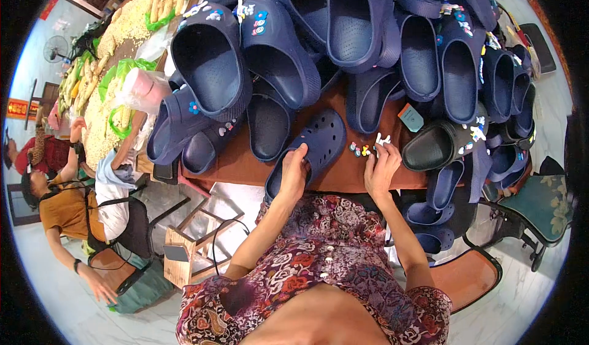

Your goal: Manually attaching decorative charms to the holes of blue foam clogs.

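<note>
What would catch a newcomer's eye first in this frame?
A big heap of navy clogs fills the far side of the brown table. Nearer, the left hand rests on a single navy clog, while the right hand touches small colourful charms.

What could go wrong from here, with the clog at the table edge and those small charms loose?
The navy clog under the left hand overhangs the table edge and might slip off. The small charms by the right hand lie loose and could scatter. The heaped clogs behind might slide forward.
</note>
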`<move>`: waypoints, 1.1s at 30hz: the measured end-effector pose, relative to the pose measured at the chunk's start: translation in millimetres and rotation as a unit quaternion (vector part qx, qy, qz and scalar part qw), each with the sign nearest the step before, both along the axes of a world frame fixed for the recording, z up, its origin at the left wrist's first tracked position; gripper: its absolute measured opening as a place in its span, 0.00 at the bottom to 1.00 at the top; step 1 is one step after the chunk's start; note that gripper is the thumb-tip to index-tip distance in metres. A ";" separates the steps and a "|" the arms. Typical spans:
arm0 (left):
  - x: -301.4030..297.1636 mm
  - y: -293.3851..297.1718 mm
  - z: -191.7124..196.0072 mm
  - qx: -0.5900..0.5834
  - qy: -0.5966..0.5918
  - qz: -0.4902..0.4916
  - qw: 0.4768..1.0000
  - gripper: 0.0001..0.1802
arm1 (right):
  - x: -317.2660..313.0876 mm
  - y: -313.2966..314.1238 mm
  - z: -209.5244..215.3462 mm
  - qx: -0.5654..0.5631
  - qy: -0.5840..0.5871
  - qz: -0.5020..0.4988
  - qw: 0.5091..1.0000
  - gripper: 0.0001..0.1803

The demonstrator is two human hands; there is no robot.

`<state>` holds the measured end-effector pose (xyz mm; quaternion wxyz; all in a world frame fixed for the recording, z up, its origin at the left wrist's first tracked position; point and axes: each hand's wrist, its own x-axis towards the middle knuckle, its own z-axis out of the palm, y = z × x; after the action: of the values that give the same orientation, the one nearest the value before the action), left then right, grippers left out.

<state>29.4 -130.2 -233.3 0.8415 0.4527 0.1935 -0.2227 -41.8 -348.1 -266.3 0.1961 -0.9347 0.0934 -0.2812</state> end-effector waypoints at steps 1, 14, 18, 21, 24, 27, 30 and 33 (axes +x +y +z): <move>0.6 0.4 -2.3 0.004 -0.012 0.003 1.000 0.13 | -1.9 0.7 -0.1 0.001 0.004 0.002 1.000 0.20; -13.7 -5.3 32.1 0.053 -0.018 -0.005 0.998 0.15 | 1.6 -2.5 -0.5 0.005 -0.017 -0.015 1.000 0.20; -27.5 -6.3 46.5 0.070 -0.011 0.008 0.997 0.17 | 0.8 -3.7 -4.9 0.015 -0.022 -0.015 1.000 0.18; -37.1 -2.0 44.3 0.033 -0.018 -0.006 0.999 0.16 | -0.9 -2.6 -5.7 0.021 -0.028 -0.013 0.999 0.17; -40.6 -3.6 43.8 0.033 -0.037 -0.022 0.999 0.18 | -0.1 -4.2 -8.6 0.028 -0.045 -0.004 0.999 0.16; -40.1 -7.3 41.4 0.030 -0.057 -0.022 0.998 0.21 | -1.2 -5.3 -10.0 0.036 -0.057 0.003 0.998 0.15; -30.1 -8.8 45.6 0.039 -0.035 -0.012 0.999 0.17 | -2.4 -3.5 -10.2 0.053 -0.071 -0.004 0.996 0.15; -21.0 -6.8 39.2 0.013 -0.040 0.017 0.999 0.15 | -15.3 8.6 -7.1 0.094 -0.073 0.001 0.993 0.15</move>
<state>8.3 -137.0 -194.0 0.8461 0.4690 0.1701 -0.1876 -57.0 -339.5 -273.4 0.2902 -0.8890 0.1038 -0.3386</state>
